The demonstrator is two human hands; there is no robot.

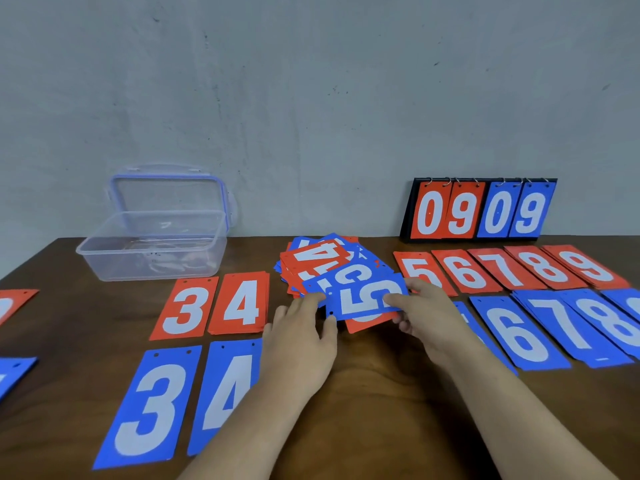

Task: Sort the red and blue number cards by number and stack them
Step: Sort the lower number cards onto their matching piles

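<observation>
Nearest the front edge of the brown wooden desk (pixel 381 393), the left forearm crosses the flat blue rectangular stack marked 4 (pixel 225 393). The blue stack marked 3 (pixel 149 407) lies just beside it toward the left edge. At the desk's centre, the left hand (pixel 304 327) pinches the left short end of a thin blue rectangular card marked 5 (pixel 367 297). The right hand (pixel 429 317) pinches its right end, thumb on top. The card lies sideways on the near rim of the loose unsorted pile of red and blue cards (pixel 322 265) and is not yet clear of it. Hazard one: a red card (pixel 367 325) protrudes directly beneath the held card, so fingers curling under it may lift both and carry a red card to a blue stack. Hazard two: a low sideways pull may drag the fanned pile into the red stack marked 4 (pixel 240 303) or the red stack marked 5 (pixel 420 271), each near it, mixing sorted with unsorted cards. Hazard three: the likely destination is the blue strip (pixel 476 329) between the right wrist and the blue stack marked 6 (pixel 519 334). It is largely covered and its number cannot be read, so misplacement is possible. Hazard four: the left forearm may skew the stack beneath it.
</observation>
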